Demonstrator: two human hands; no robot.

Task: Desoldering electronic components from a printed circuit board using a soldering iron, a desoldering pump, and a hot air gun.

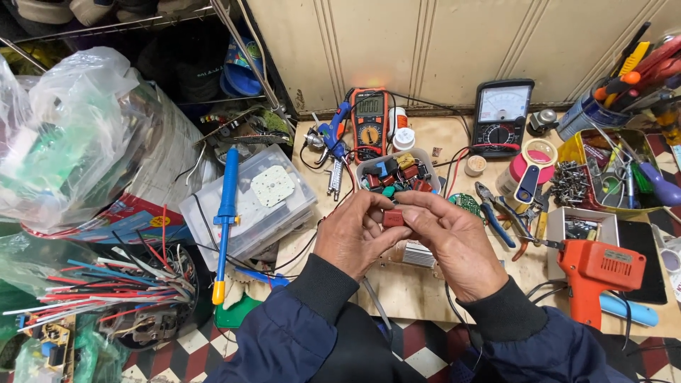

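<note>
Head view: counter crowded, orange gun at right, tub of parts behind hands. Left hand and right hand pinch red capacitor together, above counter. Risk: small part slips from fingertips, drops into clutter; legs may bend.

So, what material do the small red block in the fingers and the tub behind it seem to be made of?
The small red block, pinched by the left hand and the right hand, looks like hard, matte moulded plastic or resin: flat faces, sharp edges. The tub looks like thin translucent plastic: its contents show faintly through the milky wall.
</note>
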